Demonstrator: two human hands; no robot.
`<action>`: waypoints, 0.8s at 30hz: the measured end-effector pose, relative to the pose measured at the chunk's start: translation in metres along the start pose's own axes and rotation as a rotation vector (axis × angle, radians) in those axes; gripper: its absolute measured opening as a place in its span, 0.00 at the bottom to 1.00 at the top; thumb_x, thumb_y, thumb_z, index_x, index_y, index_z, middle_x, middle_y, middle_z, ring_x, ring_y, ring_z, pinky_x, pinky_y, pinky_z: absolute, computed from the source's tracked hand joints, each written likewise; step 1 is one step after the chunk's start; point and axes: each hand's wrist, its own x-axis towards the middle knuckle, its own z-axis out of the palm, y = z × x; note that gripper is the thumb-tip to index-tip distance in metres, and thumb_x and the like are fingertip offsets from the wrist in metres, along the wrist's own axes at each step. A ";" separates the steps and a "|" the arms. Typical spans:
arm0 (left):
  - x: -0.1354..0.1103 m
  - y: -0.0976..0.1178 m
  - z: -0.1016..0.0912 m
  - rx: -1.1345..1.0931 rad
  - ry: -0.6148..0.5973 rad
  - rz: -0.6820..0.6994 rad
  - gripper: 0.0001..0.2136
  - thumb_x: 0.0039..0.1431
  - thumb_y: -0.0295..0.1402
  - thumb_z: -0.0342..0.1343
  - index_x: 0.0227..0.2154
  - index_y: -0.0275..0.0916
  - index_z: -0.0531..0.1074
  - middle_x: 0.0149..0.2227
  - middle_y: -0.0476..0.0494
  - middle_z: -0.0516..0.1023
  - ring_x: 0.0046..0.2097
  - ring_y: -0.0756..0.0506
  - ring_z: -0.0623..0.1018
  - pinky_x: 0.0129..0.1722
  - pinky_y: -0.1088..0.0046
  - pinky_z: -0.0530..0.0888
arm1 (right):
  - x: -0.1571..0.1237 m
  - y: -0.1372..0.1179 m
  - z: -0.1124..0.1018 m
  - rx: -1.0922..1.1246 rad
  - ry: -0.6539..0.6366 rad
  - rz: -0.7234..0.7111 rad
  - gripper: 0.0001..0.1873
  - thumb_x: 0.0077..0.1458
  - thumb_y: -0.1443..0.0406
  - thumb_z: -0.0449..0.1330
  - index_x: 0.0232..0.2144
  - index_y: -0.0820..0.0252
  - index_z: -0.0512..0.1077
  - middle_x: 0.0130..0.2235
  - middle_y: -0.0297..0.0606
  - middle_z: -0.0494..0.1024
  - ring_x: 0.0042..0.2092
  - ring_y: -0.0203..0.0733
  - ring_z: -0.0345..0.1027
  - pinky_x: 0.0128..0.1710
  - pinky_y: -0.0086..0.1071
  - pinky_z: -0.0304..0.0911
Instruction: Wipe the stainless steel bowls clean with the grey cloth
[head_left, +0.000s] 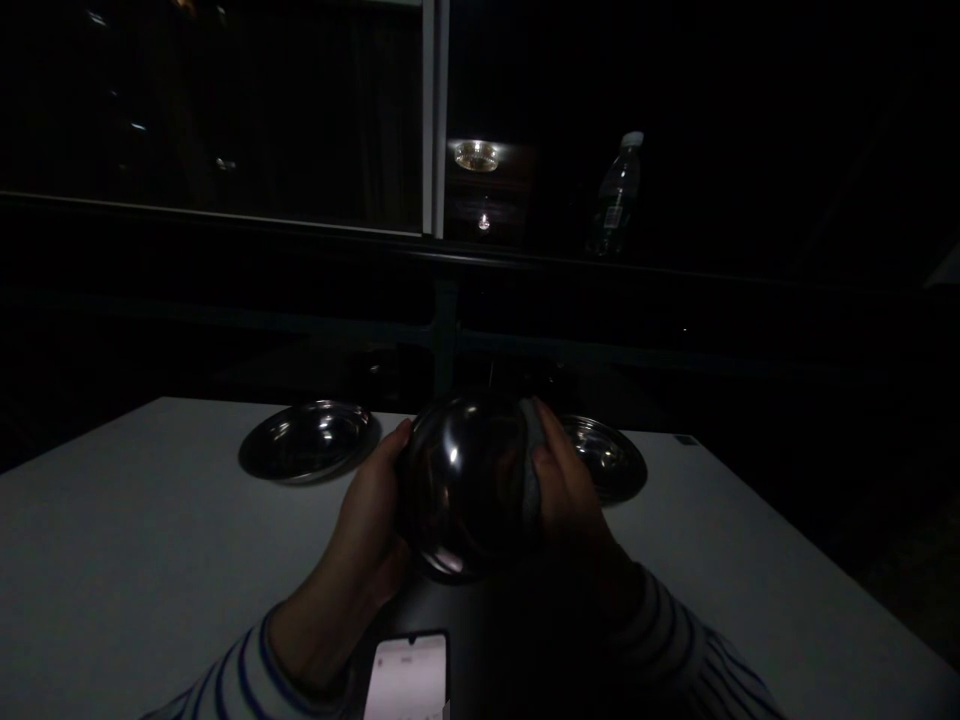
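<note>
A shiny steel bowl is held tilted above the near middle of a white table. My left hand is closed on the bowl's left rim. Against the bowl's right side my right hand presses a small grey cloth, fingers wrapped over it. Both forearms wear white sleeves with blue stripes. The scene is very dark.
Two steel plates lie on the table behind the bowl, one at the left and one at the right, partly hidden by my right hand. A lit phone sits at the near edge. A plastic bottle stands on a dark ledge beyond.
</note>
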 end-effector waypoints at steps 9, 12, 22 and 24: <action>0.003 -0.002 -0.005 -0.034 0.046 0.004 0.08 0.53 0.29 0.51 0.22 0.35 0.70 0.18 0.49 0.74 0.19 0.52 0.72 0.19 0.80 0.68 | -0.029 -0.057 0.025 -0.342 -0.067 -0.601 0.24 0.54 0.66 0.47 0.53 0.69 0.59 0.58 0.44 0.59 0.61 0.47 0.43 0.58 0.44 0.52; 0.003 -0.005 -0.005 0.004 0.048 -0.078 0.09 0.52 0.31 0.51 0.20 0.35 0.69 0.15 0.50 0.72 0.17 0.53 0.71 0.15 0.81 0.65 | -0.027 -0.059 0.021 -0.350 -0.098 -0.627 0.23 0.54 0.66 0.47 0.52 0.68 0.60 0.56 0.41 0.62 0.61 0.44 0.43 0.59 0.41 0.49; -0.009 -0.015 0.003 0.175 0.074 -0.127 0.12 0.51 0.38 0.53 0.19 0.36 0.69 0.17 0.48 0.73 0.20 0.49 0.72 0.21 0.75 0.68 | 0.007 -0.001 -0.009 -0.075 -0.049 0.055 0.21 0.60 0.65 0.38 0.51 0.63 0.60 0.51 0.45 0.68 0.53 0.42 0.61 0.51 0.43 0.61; -0.012 -0.017 0.004 0.206 0.087 -0.165 0.15 0.50 0.42 0.53 0.17 0.35 0.68 0.15 0.47 0.71 0.17 0.49 0.70 0.18 0.75 0.66 | 0.007 -0.003 -0.009 -0.087 -0.045 0.056 0.20 0.59 0.65 0.38 0.50 0.64 0.62 0.50 0.46 0.69 0.52 0.42 0.62 0.50 0.44 0.62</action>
